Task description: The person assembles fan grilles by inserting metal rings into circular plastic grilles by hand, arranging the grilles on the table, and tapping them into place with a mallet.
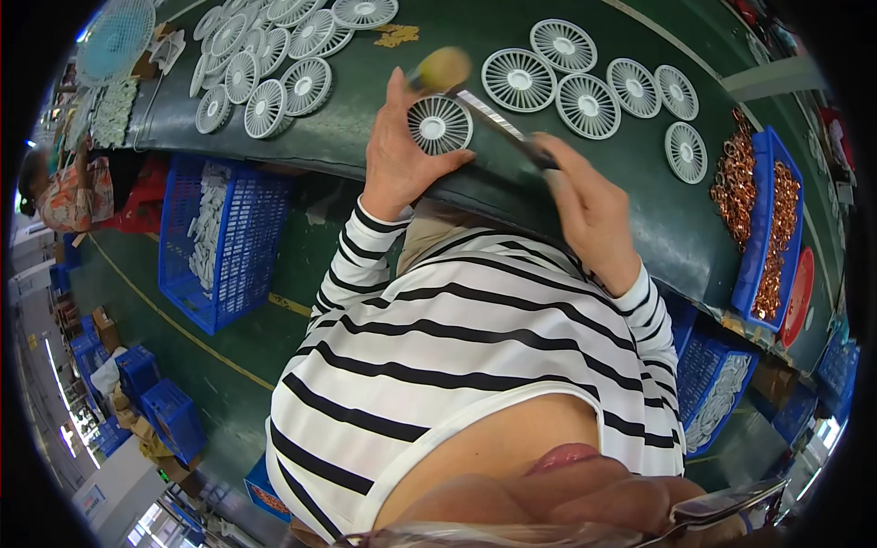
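My right hand (589,205) is closed round the handle of a mallet (442,69). Its yellowish head is blurred by motion, above the far edge of a white spoked plastic disc (439,125) on the workbench. My left hand (398,151) grips that disc by its rim, thumb at the near side and fingers at the left and far side. Several similar white discs (518,80) lie spread to the right of it. A heap of more discs (265,107) is at the far left of the bench.
A blue tray (753,228) of copper-coloured parts stands at the bench's right end, with more such parts (734,178) beside it. Blue crates (242,247) of pale parts sit below the bench on either side. Another person (73,192) is at the far left.
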The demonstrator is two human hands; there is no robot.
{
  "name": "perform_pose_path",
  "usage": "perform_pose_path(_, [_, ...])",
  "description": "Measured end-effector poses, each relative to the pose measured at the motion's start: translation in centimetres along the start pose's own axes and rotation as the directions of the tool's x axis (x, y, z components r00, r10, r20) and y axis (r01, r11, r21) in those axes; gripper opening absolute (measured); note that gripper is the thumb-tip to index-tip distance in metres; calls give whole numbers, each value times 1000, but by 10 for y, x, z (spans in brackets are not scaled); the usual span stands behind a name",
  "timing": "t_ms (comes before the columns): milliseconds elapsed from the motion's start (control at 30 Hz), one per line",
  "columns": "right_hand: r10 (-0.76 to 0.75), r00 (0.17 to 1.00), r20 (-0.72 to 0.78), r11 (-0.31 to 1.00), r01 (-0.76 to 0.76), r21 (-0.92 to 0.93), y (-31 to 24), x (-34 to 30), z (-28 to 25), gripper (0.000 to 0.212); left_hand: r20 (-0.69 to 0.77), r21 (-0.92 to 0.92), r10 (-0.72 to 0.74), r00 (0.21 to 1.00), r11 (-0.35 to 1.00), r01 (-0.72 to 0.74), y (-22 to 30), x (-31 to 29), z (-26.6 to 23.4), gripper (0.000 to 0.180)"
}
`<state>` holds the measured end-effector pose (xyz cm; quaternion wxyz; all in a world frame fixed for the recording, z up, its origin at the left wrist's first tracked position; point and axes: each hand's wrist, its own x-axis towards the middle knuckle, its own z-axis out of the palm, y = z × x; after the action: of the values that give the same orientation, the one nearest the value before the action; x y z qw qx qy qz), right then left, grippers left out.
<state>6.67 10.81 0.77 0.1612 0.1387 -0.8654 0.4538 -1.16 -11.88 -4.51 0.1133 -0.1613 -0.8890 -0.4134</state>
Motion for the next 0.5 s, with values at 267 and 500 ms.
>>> perform_pose_path(267, [327,933,150,943,-310,-125,18,-35,-33,36,-30,34,190,981,981,-189,-1,-1,8,94])
perform_pose_path(500, [84,946,-312,743,-268,-613,78,-61,-101,24,413,-60,460,786,875,-480,55,13,34,69])
